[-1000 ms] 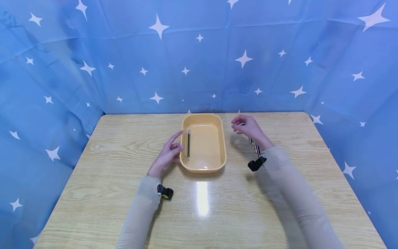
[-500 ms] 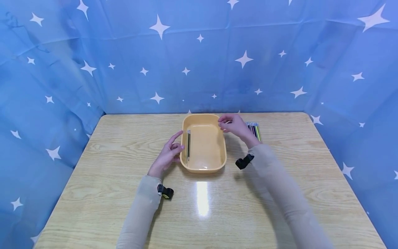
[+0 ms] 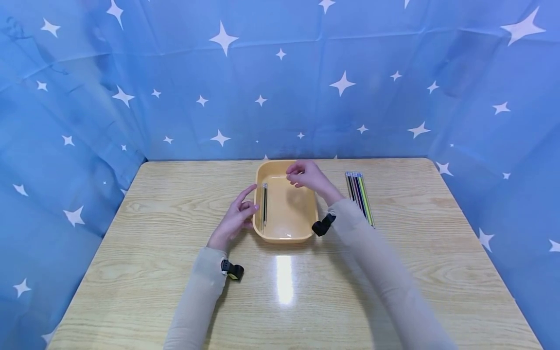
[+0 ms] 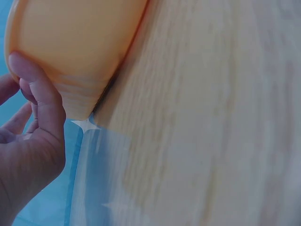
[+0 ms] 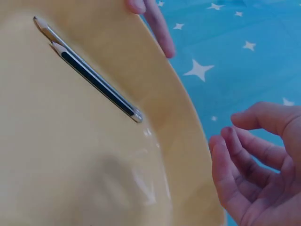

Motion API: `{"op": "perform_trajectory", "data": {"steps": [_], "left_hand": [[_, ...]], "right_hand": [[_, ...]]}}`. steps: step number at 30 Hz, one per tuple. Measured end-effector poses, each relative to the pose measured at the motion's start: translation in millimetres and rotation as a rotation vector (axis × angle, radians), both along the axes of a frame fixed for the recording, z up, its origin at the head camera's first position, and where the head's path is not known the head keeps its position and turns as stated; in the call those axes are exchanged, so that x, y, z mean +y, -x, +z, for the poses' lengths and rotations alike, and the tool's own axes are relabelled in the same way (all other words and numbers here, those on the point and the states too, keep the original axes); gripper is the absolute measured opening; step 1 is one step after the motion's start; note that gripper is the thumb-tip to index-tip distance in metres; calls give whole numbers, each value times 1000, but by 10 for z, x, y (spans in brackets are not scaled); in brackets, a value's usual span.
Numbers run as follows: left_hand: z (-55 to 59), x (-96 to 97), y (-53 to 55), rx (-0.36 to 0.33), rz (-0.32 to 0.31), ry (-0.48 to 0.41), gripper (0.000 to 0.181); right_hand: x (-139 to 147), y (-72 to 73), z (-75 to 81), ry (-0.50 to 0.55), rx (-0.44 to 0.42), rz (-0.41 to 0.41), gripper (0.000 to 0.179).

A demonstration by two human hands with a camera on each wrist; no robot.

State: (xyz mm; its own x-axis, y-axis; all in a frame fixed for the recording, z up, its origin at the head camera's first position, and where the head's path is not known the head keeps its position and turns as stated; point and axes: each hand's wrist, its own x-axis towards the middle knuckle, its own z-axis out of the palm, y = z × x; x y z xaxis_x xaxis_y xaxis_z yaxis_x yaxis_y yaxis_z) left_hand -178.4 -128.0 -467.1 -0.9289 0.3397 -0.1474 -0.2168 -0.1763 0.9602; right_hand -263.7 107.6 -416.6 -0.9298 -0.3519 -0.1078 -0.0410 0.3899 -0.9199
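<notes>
A yellow-orange plastic tray (image 3: 288,221) stands at the back middle of the wooden table. My left hand (image 3: 233,221) holds its left rim, thumb over the edge and fingers along the outer wall; the left wrist view shows the thumb (image 4: 35,77) at the rim. Inside, along the left wall, lie two pencils side by side, a black-striped pencil (image 5: 96,81) and a silvery one partly behind it. My right hand (image 3: 311,179) hovers over the tray's far right part. Its fingers are loosely bent with nothing between them in the right wrist view.
Several pencils (image 3: 359,197), dark ones and a yellow-green one, lie in a row on the table right of the tray. A blue star-patterned curtain (image 3: 280,87) hangs behind and at both sides of the table (image 3: 166,272).
My right hand has moved left from beside the row of pencils to above the tray, uncovering that row. The left hand, the tray and the two pencils inside have stayed put.
</notes>
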Motion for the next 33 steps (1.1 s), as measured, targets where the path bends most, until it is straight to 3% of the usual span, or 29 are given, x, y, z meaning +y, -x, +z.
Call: {"op": "perform_trajectory", "data": {"steps": [3,9,21,33], "left_hand": [[-3,3,2,0,-2,0,62],[-4,2,-2,-11,-1,6,62],[11,2,-4,-14,-11,-20,62],[-2,-4,11,-3,-26,-9,62]], "right_hand": [[-94,-26,0,10,-10,17,22],[-233,33,-173,11,-17,2,16],[-372,72,-336,23,-134,-17,17],[-454,135,-423,-67,-140,-70,13]]}}
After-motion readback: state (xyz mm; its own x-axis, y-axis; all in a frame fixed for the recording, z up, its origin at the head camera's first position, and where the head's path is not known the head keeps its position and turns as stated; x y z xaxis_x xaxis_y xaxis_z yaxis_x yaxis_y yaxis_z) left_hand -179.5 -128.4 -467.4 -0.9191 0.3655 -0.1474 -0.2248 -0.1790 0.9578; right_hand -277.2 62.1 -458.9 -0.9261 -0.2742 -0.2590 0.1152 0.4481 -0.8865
